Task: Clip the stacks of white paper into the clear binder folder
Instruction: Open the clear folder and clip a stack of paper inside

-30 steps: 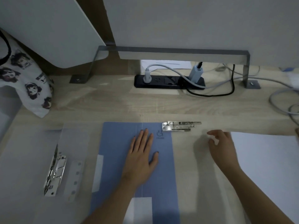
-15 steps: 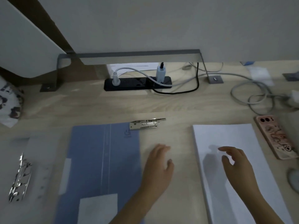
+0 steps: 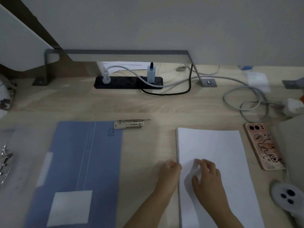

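Note:
A stack of white paper lies on the desk at the right. My left hand is curled against the stack's left edge. My right hand rests on top of the stack, fingers bent, pinching up a bit of the top sheets near that edge. The clear binder folder lies open at the far left, its metal ring clip partly cut off by the frame. A blue folder lies between the clear folder and the paper.
A loose metal clip sits at the blue folder's top right corner. A phone in a pink case lies right of the paper, a grey round device below it. A power strip and looped cables occupy the back.
My left hand left the blue folder and moved right to the paper's edge. My right hand came down onto the stack and curled on its top sheets. The view shifted right.

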The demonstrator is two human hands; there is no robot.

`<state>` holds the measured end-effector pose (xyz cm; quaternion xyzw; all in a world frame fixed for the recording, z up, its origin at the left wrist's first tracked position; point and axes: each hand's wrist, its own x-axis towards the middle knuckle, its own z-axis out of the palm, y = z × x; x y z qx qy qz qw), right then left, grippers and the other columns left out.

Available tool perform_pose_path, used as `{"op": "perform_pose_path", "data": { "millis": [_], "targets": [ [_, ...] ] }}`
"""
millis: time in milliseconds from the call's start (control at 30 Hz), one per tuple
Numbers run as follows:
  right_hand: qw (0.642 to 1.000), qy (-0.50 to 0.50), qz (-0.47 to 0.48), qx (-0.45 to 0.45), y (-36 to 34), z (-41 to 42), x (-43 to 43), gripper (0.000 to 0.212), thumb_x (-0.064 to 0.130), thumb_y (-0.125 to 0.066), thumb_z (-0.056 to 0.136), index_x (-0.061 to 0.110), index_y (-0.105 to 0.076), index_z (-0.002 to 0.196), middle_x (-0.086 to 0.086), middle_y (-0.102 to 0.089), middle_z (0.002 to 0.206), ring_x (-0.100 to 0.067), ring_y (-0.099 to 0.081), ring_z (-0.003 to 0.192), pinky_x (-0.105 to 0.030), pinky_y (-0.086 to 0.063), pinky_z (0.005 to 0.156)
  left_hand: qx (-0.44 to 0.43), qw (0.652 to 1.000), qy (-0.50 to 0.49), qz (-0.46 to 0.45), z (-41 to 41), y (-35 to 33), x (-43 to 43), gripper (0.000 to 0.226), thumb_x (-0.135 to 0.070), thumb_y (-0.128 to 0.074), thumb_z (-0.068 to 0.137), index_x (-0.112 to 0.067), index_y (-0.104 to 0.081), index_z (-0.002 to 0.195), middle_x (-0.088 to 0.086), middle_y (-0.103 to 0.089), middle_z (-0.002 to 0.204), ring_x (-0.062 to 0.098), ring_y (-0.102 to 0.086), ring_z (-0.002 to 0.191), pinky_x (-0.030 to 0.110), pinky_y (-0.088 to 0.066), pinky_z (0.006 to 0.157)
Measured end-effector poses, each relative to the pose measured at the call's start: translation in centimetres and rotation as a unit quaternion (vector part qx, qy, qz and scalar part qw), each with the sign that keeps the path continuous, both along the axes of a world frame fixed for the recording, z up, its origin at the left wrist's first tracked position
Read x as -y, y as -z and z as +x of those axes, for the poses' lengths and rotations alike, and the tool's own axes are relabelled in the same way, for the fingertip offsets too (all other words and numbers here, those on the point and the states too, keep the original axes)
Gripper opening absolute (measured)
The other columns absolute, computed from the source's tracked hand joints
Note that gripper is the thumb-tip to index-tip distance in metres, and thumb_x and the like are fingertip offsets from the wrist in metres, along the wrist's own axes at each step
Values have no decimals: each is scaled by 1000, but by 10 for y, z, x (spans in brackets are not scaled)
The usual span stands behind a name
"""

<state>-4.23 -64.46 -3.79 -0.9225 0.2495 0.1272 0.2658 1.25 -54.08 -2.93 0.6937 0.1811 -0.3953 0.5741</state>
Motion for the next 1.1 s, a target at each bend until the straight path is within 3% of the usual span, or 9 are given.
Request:
{"op": "perform_pose_path", "data": {
  "millis": [67,133,200,300,467,633,900,1100],
  "targets": [
    [1000,-4,2,-1,0,0,0,50,13,-52,87,15,-39,135,-10,-34,143,-28,-34,129,-32,-34,104,-1,1000,3,14,1,2,5,17,-18,-49,78,-18,-44,62,-2,-42,61,12,-39,56,22,-31,54],
    [1000,-7,11,-1,0,-1,1,49,19,-51,90,17,-37,136,-8,-31,144,-28,-33,130,-31,-34,103,10,1000,-13,21,-1,5,9,12,-11,-51,83,-16,-52,72,-3,-47,64,8,-43,58,19,-34,53],
    [1000,-2,25,10,-1,-2,3,47,26,-50,91,17,-39,135,-9,-32,145,-28,-34,130,-31,-33,103,11,999,-32,20,-5,6,11,7,-13,-51,85,-14,-56,90,-3,-54,76,8,-50,68,20,-43,61],
    [998,27,51,23,-2,-1,4,47,34,-52,89,17,-45,132,-10,-35,144,-28,-36,130,-32,-32,103,-23,998,-43,-26,-13,5,9,15,-24,-45,88,-20,-54,98,3,-62,89,18,-60,82,34,-52,79],
    [994,37,96,23,-2,-5,5,59,46,-58,82,21,-44,133,-7,-31,148,-24,-30,135,-33,-30,107,-26,994,-74,-80,-23,2,0,21,-26,-39,98,-24,-59,98,0,-68,92,12,-65,80,19,-51,63],
    [992,33,121,29,1,-9,10,57,45,-58,82,27,-42,135,-4,-28,152,-21,-28,139,-34,-29,110,-14,992,-75,-97,-30,-5,-1,19,-26,-44,96,-32,-62,96,-7,-69,95,4,-65,87,13,-51,62],
    [987,30,156,12,-1,-10,13,52,45,-46,88,35,-35,137,1,-20,156,-17,-21,143,-37,-23,113,7,991,-71,-111,-35,-9,1,24,-21,-42,97,-36,-61,97,-8,-67,104,3,-63,96,13,-52,69],
    [985,28,172,13,-6,-12,15,49,43,-45,89,35,-36,137,2,-20,155,-15,-19,143,-35,-21,114,8,991,-53,-122,-36,-9,-1,26,-20,-42,97,-28,-59,115,-7,-66,104,0,-63,91,9,-52,65]
  ]
}}
